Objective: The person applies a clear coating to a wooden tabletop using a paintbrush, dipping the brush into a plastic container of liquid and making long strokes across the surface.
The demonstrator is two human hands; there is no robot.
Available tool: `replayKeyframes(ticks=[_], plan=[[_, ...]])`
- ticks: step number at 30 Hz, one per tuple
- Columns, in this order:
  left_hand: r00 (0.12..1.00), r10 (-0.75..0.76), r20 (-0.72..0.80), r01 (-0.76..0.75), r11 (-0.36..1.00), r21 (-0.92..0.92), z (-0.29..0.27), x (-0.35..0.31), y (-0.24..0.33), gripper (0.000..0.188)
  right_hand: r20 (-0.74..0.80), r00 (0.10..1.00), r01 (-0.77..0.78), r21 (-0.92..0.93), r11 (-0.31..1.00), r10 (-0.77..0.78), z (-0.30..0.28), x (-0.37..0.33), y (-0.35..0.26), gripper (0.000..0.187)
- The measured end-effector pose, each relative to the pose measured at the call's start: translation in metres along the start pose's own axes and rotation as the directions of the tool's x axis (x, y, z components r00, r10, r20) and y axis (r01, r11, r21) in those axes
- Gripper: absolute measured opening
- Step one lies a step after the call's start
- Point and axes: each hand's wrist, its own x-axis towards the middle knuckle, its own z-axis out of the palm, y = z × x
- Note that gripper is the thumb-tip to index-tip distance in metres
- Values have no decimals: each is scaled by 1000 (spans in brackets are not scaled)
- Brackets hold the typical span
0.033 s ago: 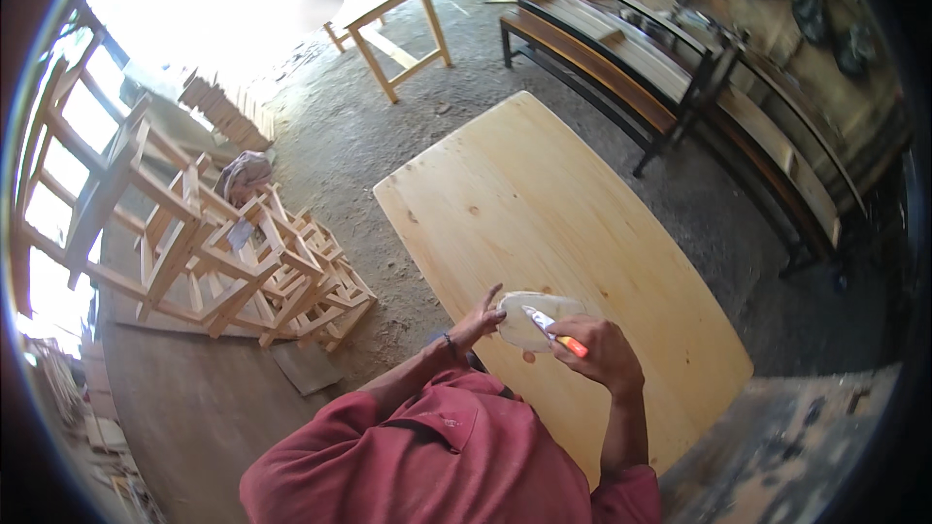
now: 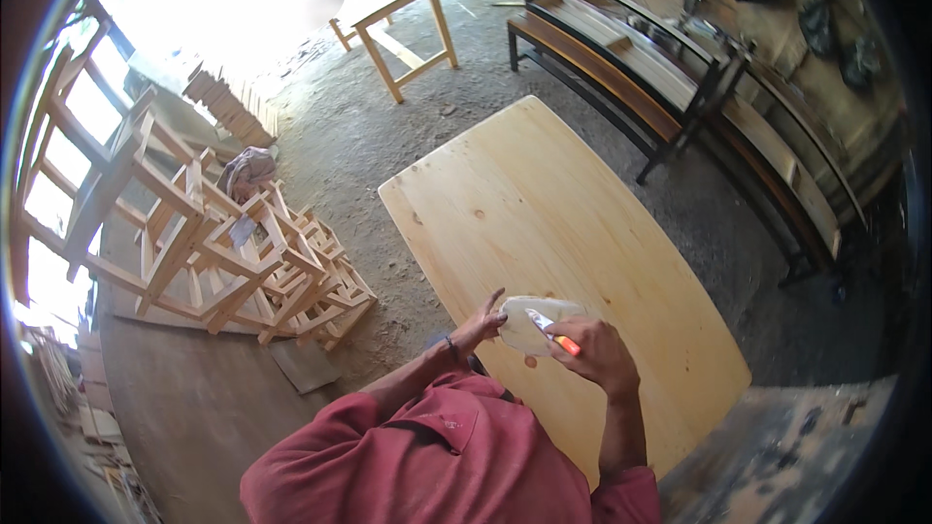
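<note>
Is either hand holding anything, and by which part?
Right hand: a small flat tool, by its orange handle. Left hand: a pale oval piece, by its left edge.

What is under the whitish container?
The wooden tabletop shows beside and beyond the whitish container, with a brown knot near its lower edge. The container covers whatever is directly beneath, so contact cannot be told.
</note>
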Motion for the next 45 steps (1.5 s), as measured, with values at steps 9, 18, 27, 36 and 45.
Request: replayKeyframes(ticks=[9, 18, 27, 36, 45], plan=[[999, 4, -45, -8, 997, -80, -36, 1, 22, 110, 75, 992, -77, -285, 955, 103, 45, 75, -22, 26], [993, 8, -118, -37, 969, -243, -95, 13, 40, 109, -166, 976, 143, -18, 990, -144, -2, 107, -68, 24], [981, 111, -158, -166, 903, -397, -138, 26, 80, 100, -420, 906, 169, 250, 954, -50, 56, 138, -35, 20], [956, 111, -270, -232, 851, -471, -192, 33, 94, 90, -76, 823, 236, 947, -217, 563, 167, 208, 30, 37], [896, 145, -420, -342, 827, -446, -253, 31, 92, 92, -44, 748, 212, 962, -175, 662, 193, 317, 57, 35]])
